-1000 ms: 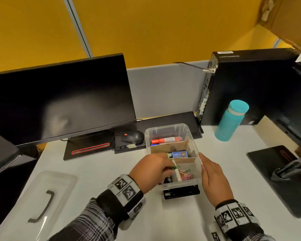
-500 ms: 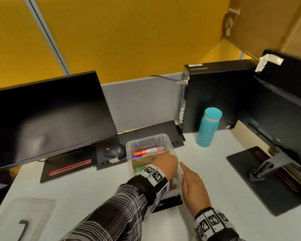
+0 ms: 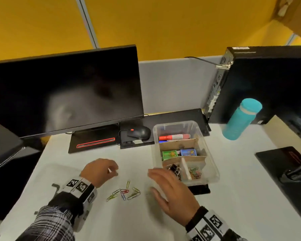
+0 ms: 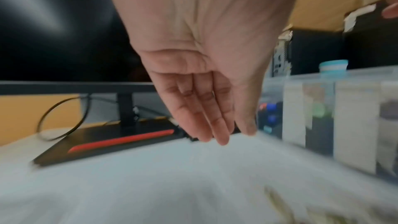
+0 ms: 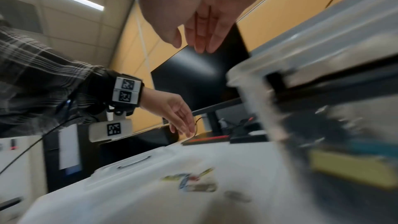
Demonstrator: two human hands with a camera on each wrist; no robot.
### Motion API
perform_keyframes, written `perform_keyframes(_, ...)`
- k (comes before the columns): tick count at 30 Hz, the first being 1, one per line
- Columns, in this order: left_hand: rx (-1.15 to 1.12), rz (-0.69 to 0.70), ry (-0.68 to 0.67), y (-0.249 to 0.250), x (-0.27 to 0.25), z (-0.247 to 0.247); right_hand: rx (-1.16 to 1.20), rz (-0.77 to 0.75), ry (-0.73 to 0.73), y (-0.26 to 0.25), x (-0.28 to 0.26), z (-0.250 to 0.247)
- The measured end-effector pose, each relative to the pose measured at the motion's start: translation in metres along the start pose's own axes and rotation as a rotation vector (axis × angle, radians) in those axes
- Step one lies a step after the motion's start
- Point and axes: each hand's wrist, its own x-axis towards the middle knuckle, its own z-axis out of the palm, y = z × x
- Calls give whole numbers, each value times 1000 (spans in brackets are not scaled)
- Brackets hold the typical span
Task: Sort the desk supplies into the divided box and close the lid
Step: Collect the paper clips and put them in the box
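The clear divided box (image 3: 209,153) stands on the white desk right of centre. It holds markers (image 3: 174,137) at the back, a green and a blue small box (image 3: 170,154) in the middle, and binder clips (image 3: 174,168) and paper clips (image 3: 195,172) in front. Several loose coloured paper clips (image 3: 124,192) lie on the desk between my hands. My left hand (image 3: 111,171) hovers just behind them, fingers relaxed and empty (image 4: 215,125). My right hand (image 3: 161,181) hangs open beside the box's left front corner, holding nothing (image 5: 200,40). The clear lid (image 3: 56,185) lies at the left, partly under my left wrist.
A monitor (image 3: 64,91) and its black base (image 3: 94,141) stand behind, with a mouse (image 3: 139,132) beside the box. A teal bottle (image 3: 240,119) and a computer case (image 3: 261,84) sit at the right. A black object (image 3: 198,189) lies under the box's front edge.
My left hand came out of the box and moved left over the desk. My right hand left the box's right side and crossed to its left. The loose paper clips have come into view.
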Motion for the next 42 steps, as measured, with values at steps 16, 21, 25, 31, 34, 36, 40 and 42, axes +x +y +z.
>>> perform_keyframes(16, -244, 146, -79, -52, -24, 90, -362, 109, -563, 1, 6, 142)
perform_keyframes(21, -194, 245, -53, -48, -8, 89, -370, 258, -618, -11, 21, 149)
perform_keyframes(25, -189, 258, -68, -47, 1, 90, -309, 340, -428, -16, 28, 159)
perform_keyframes(31, -16, 296, -91, -34, 3, 81, -92, 563, -419, -15, 27, 158)
perform_keyframes(34, 123, 299, -99, -29, -1, 83, -73, 534, -423, -12, 19, 160)
perform_keyframes(36, 163, 295, -87, -28, -2, 87, -71, 496, -415, -12, 15, 160)
perform_keyframes(40, 82, 255, -37, -35, -4, 91, 200, 666, -354, -9, 14, 149)
perform_keyframes(42, -151, 151, -6, -42, -4, 93, 511, 858, -236, -4, 13, 139)
